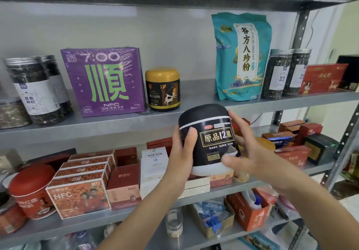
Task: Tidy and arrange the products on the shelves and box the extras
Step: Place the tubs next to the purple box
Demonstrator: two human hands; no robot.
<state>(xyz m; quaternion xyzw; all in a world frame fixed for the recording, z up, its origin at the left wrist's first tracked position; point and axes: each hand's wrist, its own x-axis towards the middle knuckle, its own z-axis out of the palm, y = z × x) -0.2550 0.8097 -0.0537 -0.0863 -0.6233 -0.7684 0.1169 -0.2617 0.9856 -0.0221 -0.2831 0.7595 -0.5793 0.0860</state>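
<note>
Black jar (208, 139), gold-framed label "原品12黑", white band under the domed lid, white base. It is held up in the air with both hands, tilted slightly, in front of the upper shelf (194, 94) edge, above the goods on the middle shelf (229, 188).

Left hand (181, 152) grips the jar's left side: thumb pressed flat on the front beside the label, fingers wrapped behind, out of sight. Right hand (244, 152) grips the right side: fingers spread round the back, thumb on the lower front near the base.

Upper shelf, left to right:
- clear jars (33, 88), silver lids, dark contents, white labels
- purple box (104, 82), "7:00 順 NFC", "30ml×7"
- gold-lidded jar (163, 88), "猴头菇粉"
- teal pouch (240, 55), standing, "谷方八珍粉"
- two more silver-lidded jars (277, 73)
- red box (322, 79), text too blurred to read

Middle shelf: red tin (31, 189), stacked orange boxes (77, 191) marked "NFC", dark red box (124, 185) with "鲜百分", white box (154, 160), more red cartons at right.

Bottom shelf: open orange-red carton (250, 213).
</note>
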